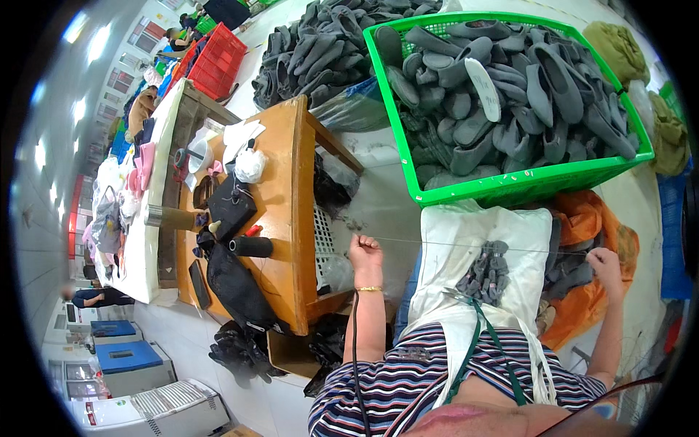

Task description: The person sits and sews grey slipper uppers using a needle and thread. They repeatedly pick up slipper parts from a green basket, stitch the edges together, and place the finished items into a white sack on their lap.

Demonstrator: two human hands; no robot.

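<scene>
A thin thread [437, 243] is stretched taut in front of me from one hand to the other. My left hand [366, 253] is closed on its left end beside the wooden table. On the far right, my right hand [604, 266] pinches the other end. Between them, a bundle of dark grey knitted pieces [486, 275] lies on the white apron [442, 266] over my lap, below the thread. A green cord [475, 328] hangs from my neck down to the lap, with what looks like a small metal tool at its end.
A green crate [502, 191] heaped with grey felt shoes [466, 131] stands ahead. More shoes [313, 58] are piled beyond the table. The wooden table [284, 218] on my left carries a black bag [237, 280]. An orange sack [619, 269] lies at my right.
</scene>
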